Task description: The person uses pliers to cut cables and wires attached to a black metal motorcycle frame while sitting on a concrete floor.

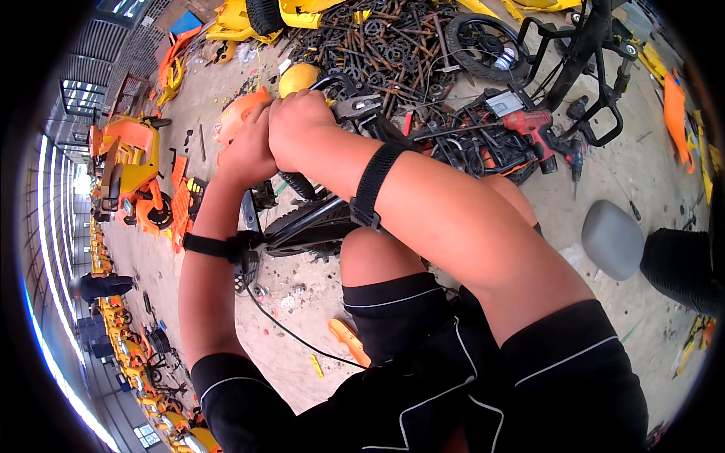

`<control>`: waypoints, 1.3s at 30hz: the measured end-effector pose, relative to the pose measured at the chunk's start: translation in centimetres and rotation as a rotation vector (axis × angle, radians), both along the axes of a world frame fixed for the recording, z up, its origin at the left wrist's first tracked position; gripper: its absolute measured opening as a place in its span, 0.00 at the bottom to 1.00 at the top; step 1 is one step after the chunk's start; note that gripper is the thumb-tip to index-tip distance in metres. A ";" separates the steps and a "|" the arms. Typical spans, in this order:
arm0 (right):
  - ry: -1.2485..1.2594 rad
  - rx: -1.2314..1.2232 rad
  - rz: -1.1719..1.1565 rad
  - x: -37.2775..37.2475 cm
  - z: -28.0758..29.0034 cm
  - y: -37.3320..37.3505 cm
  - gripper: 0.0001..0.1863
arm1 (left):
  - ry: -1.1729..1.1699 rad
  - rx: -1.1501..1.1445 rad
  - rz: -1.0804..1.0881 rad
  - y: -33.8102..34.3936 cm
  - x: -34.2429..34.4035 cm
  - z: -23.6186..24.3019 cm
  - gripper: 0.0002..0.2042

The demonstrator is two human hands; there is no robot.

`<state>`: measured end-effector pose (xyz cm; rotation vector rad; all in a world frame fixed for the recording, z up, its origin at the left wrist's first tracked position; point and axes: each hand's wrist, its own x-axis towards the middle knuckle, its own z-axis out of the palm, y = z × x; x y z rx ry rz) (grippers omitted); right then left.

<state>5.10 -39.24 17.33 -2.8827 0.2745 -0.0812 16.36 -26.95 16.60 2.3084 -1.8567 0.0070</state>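
Observation:
My left hand (251,147) and my right hand (300,123) are pressed side by side, fingers curled closed. What lies inside them is hidden by the knuckles and wrists. An orange plastic cover (236,115) shows just beyond my left hand, and a rounded yellow part (299,78) lies beyond my right. Beside the right wrist are the grey metal jaws of a plier-like tool (357,106). Under my forearms, a black-tyred wheel (298,226) and dark frame tubes lie between my arms and knee.
A red cordless drill (529,130) lies on black parts to the right, with a tyred wheel (487,49) behind. Rusty metal parts (377,45) are heaped at the back. A grey seat pad (612,239) sits right. Yellow bikes (128,162) and a person (102,287) are left.

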 end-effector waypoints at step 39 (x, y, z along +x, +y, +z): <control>-0.327 0.120 0.561 -7.0 0.2 -1.7 0.22 | -0.241 0.131 0.610 3.2 -15.5 4.6 0.26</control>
